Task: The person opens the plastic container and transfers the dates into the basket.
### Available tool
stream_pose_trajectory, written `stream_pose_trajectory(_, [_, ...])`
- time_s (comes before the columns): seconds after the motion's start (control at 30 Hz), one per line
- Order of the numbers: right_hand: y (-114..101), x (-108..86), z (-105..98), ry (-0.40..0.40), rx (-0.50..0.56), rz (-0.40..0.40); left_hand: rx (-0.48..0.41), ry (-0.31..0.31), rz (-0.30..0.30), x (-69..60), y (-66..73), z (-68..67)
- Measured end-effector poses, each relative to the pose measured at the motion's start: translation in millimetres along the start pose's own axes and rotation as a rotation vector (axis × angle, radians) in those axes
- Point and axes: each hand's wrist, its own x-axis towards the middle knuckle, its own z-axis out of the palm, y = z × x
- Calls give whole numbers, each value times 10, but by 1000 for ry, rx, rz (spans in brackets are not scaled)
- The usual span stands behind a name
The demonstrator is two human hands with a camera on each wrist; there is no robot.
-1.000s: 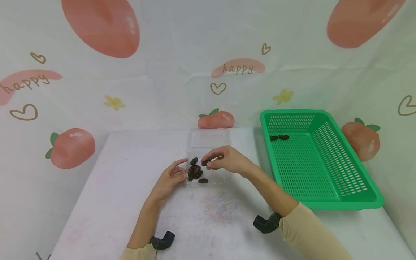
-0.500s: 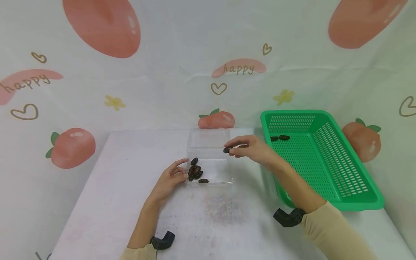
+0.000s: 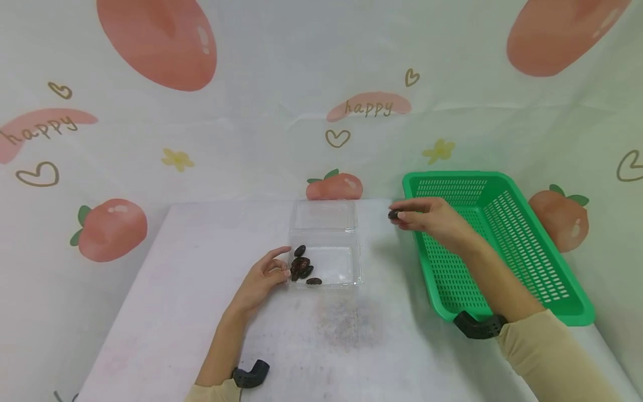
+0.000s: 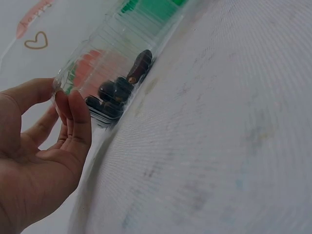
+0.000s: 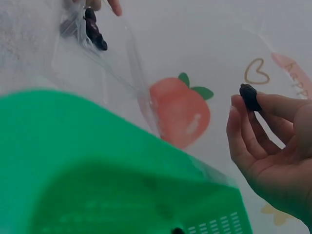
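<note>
Between the thumb and fingers of my right hand [image 3: 434, 220] is one dark brown date [image 5: 249, 97], held in the air by the back left rim of the green basket [image 3: 562, 318]. My left hand [image 3: 257, 283] pinches the left edge of a hinged clear plastic box [image 3: 335, 267], whose lid [image 3: 324, 215] lies back toward the wall. Inside the box, several dates [image 3: 301, 267] bunch on the left, near my left fingertips. Another date [image 3: 313, 281] lies by the front wall. In the left wrist view, dates [image 4: 116, 90] show through the plastic.
The basket, with slotted walls, takes up the right side of the white table [image 3: 201, 251]. A printed cloth [image 3: 251, 151] hangs behind the table. My right forearm passes over the basket, hiding part of its inside.
My right hand has carried the date from above the box to the right and away from me, up to the basket's rim. My left hand has stayed at the box.
</note>
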Motion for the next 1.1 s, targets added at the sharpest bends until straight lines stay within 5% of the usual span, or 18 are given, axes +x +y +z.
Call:
stream_pose_trajectory(0.5, [93,-75,-588,155,64,6,27,-4,15,27,38,-27])
stream_pose_trajectory(1.1, [482,-68,-1174,174,162,37,4,9,3,-7,-9,-1])
